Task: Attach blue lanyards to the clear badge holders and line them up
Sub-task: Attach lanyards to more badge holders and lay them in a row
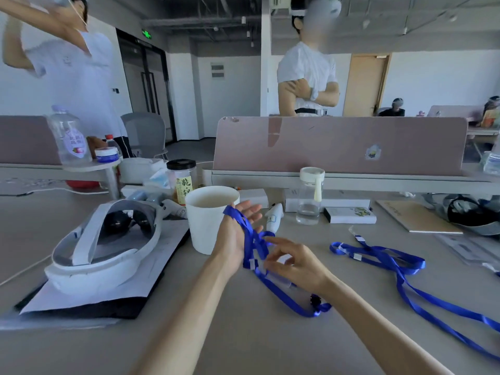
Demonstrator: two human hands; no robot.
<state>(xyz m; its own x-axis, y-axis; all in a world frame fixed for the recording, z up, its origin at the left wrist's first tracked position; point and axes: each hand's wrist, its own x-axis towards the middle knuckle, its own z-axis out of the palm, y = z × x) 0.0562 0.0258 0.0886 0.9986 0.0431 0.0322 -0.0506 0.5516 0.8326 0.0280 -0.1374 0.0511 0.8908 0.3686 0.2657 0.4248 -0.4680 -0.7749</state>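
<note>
Right hand (295, 263) over half-hidden lanyard (281, 294)

Lanyards lost under the palm and past the frame edge

The blue lanyard (247, 239) disappears beneath the right hand (295, 262), so its grip cannot be judged. Right of that hand, a second lanyard (378, 253) runs off-frame beside a blurred clear badge holder (464, 249).

Hands: two, left hand (235, 234) and right hand (295, 262). Blue lanyards: one looped lanyard (250, 239) at hands, plus tangled heap (384, 257) on counter (243, 345), number in heap unclear. Paper cup (208, 220): one. White headset (108, 244): one. Black-lidded jar (181, 182): one. Clear bottle with white lid (309, 196): one. Large water jug (69, 136): one. Notebook (414, 215): one. Standing people: two, first person (78, 71) and second person (308, 69). Seated people far back: two, blurred.
</note>
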